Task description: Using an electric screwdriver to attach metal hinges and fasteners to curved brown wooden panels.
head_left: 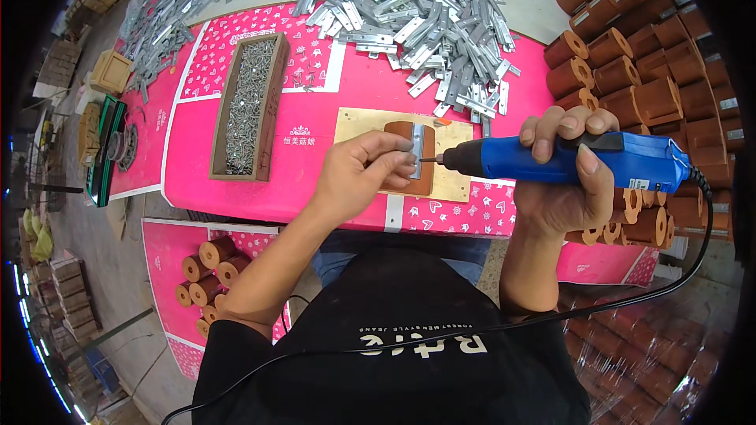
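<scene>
My right hand is wrapped round a blue electric screwdriver with a black nose and a cord at its rear. Its bit points left and reaches a metal strip lying on a reddish-brown wooden block. From the left, my left hand has thumb and fingers pinched at the strip by the bit tip; whether a screw is between them is too small to make out. Under the block lies a yellowish board on the pink-covered table.
A long wooden box of screws stands left of the board. Metal strips are heaped across the far side. Brown cylindrical blocks are stacked at the right, more blocks at lower left. The black cord crosses my front.
</scene>
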`<state>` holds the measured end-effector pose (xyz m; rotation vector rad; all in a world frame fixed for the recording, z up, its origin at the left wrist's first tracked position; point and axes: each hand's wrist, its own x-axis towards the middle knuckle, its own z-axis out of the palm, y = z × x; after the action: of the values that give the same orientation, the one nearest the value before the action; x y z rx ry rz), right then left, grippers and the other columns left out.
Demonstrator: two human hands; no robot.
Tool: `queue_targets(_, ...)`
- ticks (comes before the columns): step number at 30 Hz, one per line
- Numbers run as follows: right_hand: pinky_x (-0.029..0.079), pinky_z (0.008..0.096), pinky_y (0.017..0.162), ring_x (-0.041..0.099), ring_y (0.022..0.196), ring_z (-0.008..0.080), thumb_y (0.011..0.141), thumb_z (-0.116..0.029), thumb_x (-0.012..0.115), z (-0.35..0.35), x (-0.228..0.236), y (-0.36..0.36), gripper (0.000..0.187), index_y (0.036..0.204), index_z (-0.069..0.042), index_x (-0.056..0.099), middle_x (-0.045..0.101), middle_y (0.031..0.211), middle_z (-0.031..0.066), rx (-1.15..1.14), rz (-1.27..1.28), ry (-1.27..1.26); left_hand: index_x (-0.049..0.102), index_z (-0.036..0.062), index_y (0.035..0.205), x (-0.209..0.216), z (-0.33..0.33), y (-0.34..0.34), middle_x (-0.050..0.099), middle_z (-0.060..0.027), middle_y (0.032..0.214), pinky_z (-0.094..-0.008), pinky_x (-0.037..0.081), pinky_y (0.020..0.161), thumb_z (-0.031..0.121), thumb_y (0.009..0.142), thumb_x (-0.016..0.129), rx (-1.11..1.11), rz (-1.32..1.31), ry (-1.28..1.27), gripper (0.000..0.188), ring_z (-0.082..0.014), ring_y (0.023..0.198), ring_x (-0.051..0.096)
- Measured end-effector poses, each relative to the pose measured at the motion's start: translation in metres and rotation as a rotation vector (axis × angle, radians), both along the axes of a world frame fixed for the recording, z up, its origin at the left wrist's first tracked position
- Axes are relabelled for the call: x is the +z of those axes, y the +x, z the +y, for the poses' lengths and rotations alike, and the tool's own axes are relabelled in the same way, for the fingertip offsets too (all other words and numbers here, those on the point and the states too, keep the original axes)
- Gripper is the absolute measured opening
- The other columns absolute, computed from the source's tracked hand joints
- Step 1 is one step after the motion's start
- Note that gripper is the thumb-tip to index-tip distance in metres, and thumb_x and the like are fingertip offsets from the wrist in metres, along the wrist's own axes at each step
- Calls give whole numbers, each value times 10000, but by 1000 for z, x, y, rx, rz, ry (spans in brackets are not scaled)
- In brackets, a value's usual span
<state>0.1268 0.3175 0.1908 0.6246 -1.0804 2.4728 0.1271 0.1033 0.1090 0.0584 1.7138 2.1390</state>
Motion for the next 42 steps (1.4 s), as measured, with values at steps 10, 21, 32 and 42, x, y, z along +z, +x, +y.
queue_targets(10,444,399,729,541,691,202,760,-101,522,-3,3,-3,303,1056,-41,523,601,929,114,2,21,86,641,-25,967,-8,2,9,664,-77,814,-271,514,633,8,855,631,147,853,-707,117,-124,730,641)
queue_targets(21,444,395,703,531,674,198,751,-102,529,-6,4,-4,292,1036,-42,516,585,912,108,-7,-21,81,646,-24,978,-15,15,18,683,-88,803,-241,521,591,1,840,654,222,656,-479,141,-119,632,628)
queue_targets(32,444,383,694,531,670,195,744,-101,539,-7,9,-4,295,1031,-42,511,579,894,105,20,-53,108,675,28,809,-9,11,10,684,-75,790,-302,462,679,-5,733,728,211,866,-562,98,-192,735,605)
queue_targets(42,478,391,696,554,658,206,760,-96,542,-17,8,-3,300,1045,-31,477,586,880,136,26,-60,234,670,47,823,-17,21,10,674,-85,920,-391,406,846,69,692,736,191,890,-582,149,-264,987,581)
